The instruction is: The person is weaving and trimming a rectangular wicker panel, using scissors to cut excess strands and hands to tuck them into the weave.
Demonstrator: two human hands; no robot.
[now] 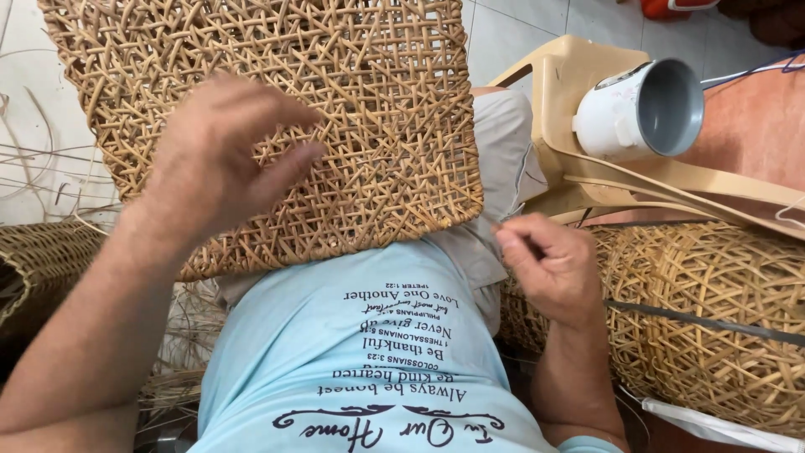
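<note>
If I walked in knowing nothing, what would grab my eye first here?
Most likely the big open-weave rattan panel filling the upper left, with the left hand spread flat on it. At lower centre the right hand pinches its fingers together over the lap. A white mug lies tipped on a beige plastic chair at upper right.

A home weaving corner, by the look of it; loose pale cane strips (33, 159) trail over the white tiled floor (520, 33); finished round wicker baskets (713, 319) crowd beside a beige plastic chair (579, 92); a square open-weave rattan panel (277, 109) lies across the person's lap.
</note>
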